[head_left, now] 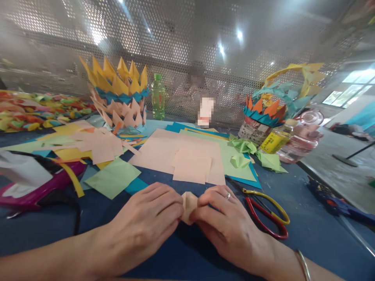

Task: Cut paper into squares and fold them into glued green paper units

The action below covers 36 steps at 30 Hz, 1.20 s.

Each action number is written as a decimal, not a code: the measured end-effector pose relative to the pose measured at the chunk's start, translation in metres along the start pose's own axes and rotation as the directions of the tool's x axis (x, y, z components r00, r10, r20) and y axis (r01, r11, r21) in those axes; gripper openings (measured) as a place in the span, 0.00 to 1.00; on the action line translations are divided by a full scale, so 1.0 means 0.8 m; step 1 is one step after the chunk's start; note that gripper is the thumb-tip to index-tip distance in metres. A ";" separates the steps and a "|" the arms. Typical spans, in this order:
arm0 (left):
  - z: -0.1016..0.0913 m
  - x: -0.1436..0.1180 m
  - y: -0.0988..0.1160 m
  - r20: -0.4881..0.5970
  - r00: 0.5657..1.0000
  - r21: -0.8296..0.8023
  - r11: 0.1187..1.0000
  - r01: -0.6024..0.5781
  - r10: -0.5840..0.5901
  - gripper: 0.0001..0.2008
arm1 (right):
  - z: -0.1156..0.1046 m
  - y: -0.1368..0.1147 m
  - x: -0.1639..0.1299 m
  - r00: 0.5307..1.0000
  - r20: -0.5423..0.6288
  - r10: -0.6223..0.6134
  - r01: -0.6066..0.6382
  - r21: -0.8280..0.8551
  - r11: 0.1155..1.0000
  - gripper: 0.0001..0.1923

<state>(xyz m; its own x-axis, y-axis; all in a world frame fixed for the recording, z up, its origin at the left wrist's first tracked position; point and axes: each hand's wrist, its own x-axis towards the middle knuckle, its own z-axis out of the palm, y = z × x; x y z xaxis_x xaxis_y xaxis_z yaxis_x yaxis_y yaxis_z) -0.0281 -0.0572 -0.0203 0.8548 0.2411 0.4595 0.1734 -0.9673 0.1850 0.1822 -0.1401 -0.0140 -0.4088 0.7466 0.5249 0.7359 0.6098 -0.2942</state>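
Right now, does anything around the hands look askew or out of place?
Nothing looks damaged or spilled. The red-and-yellow-handled scissors lie open beside the right hand, and loose paper sheets overlap untidily behind the small folded peach paper.

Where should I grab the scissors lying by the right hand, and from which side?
Take the scissors by the looped handles, one red and one yellow, probably from the right and above. They lie flat on the blue table with the loops toward the near right and open, while the blade end points up-left, close beside the right hand, which with the left hand pinches the folded peach paper.
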 end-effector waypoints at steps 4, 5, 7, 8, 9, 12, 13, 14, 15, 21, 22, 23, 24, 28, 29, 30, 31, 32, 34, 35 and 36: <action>0.008 -0.003 -0.003 0.039 0.999 0.024 0.999 0.025 -0.026 0.11 | 0.001 0.010 -0.002 1.000 0.017 0.024 -0.023 -0.057 0.998 0.09; 0.011 -0.005 -0.006 0.048 0.998 0.035 0.999 0.039 -0.041 0.10 | 0.001 0.011 -0.002 0.999 0.034 0.040 -0.038 -0.054 0.998 0.09; 0.016 -0.008 -0.011 0.065 0.996 0.045 0.997 0.062 -0.065 0.10 | 0.001 0.014 -0.002 0.994 0.082 0.071 -0.067 -0.046 0.997 0.10; 0.018 -0.009 -0.014 0.070 0.995 0.039 0.997 0.068 -0.070 0.10 | 0.002 0.015 -0.002 0.990 0.111 0.089 -0.084 -0.046 0.995 0.11; 0.019 -0.010 -0.015 0.076 0.994 0.021 0.997 0.073 -0.074 0.10 | 0.002 0.015 -0.002 0.985 0.136 0.106 -0.100 -0.048 0.994 0.11; 0.017 -0.011 -0.015 0.121 0.987 -0.091 0.989 0.113 -0.102 0.12 | 0.005 0.012 -0.003 0.974 0.171 0.150 -0.145 -0.037 0.989 0.10; 0.015 -0.010 -0.014 0.137 0.985 -0.134 0.983 0.125 -0.107 0.12 | 0.005 0.010 -0.004 0.973 0.169 0.159 -0.157 -0.029 0.987 0.10; 0.013 -0.009 -0.012 0.148 0.983 -0.171 0.976 0.134 -0.109 0.13 | 0.005 0.009 -0.004 0.973 0.163 0.162 -0.161 -0.017 0.987 0.10; 0.011 -0.007 -0.011 0.155 0.982 -0.201 0.970 0.140 -0.109 0.14 | 0.005 0.008 -0.003 0.975 0.159 0.157 -0.159 -0.005 0.987 0.11; 0.007 -0.007 -0.007 0.114 0.992 -0.217 0.972 0.085 -0.061 0.16 | 0.003 0.010 0.000 0.979 0.196 0.048 -0.048 -0.006 0.999 0.11; 0.007 -0.008 -0.007 0.078 0.996 -0.197 0.978 0.063 -0.048 0.16 | 0.003 0.011 -0.001 0.980 0.194 0.038 -0.038 -0.007 0.999 0.11; 0.007 -0.009 -0.007 0.043 0.998 -0.175 0.983 0.046 -0.039 0.16 | 0.002 0.012 -0.002 0.980 0.194 0.034 -0.033 -0.005 0.999 0.12; 0.006 -0.010 -0.007 0.017 0.999 -0.156 0.987 0.034 -0.032 0.16 | 0.002 0.012 -0.003 0.980 0.195 0.033 -0.033 -0.001 0.999 0.12; 0.003 -0.011 -0.009 0.019 0.999 -0.111 0.993 0.037 -0.035 0.12 | 0.002 0.011 -0.008 0.978 0.207 0.042 -0.046 0.017 0.999 0.12; 0.003 -0.010 -0.009 0.033 0.999 -0.103 0.994 0.040 -0.037 0.12 | 0.002 0.010 -0.008 0.978 0.206 0.043 -0.049 0.025 0.998 0.12; 0.002 -0.010 -0.009 0.034 0.999 -0.094 0.995 0.037 -0.034 0.11 | 0.002 0.010 -0.009 0.978 0.204 0.047 -0.054 0.028 0.998 0.12; 0.001 -0.010 -0.009 0.026 0.999 -0.087 0.996 0.032 -0.030 0.11 | 0.002 0.010 -0.009 0.979 0.200 0.050 -0.056 0.028 0.998 0.11; 0.000 -0.009 -0.008 0.014 1.000 -0.084 0.996 0.024 -0.023 0.11 | 0.002 0.010 -0.009 0.979 0.196 0.051 -0.057 0.024 0.998 0.11; -0.002 -0.007 -0.006 -0.017 1.000 -0.082 0.997 0.004 -0.005 0.12 | 0.002 0.011 -0.011 0.981 0.188 0.040 -0.043 0.011 0.999 0.11; -0.004 -0.006 -0.005 -0.037 0.999 -0.081 0.997 -0.008 0.005 0.12 | 0.001 0.012 -0.012 0.983 0.183 0.022 -0.024 0.007 1.000 0.12; -0.005 -0.004 -0.004 -0.063 0.998 -0.077 0.997 -0.020 0.015 0.12 | 0.001 0.014 -0.013 0.983 0.182 -0.004 0.003 0.009 1.000 0.13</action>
<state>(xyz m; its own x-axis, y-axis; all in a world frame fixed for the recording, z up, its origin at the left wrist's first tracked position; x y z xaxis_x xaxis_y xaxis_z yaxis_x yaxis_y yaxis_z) -0.0335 -0.0547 -0.0192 0.8249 0.2308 0.5160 0.1180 -0.9631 0.2421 0.1941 -0.1410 -0.0229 -0.5031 0.7799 0.3722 0.7299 0.6141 -0.3002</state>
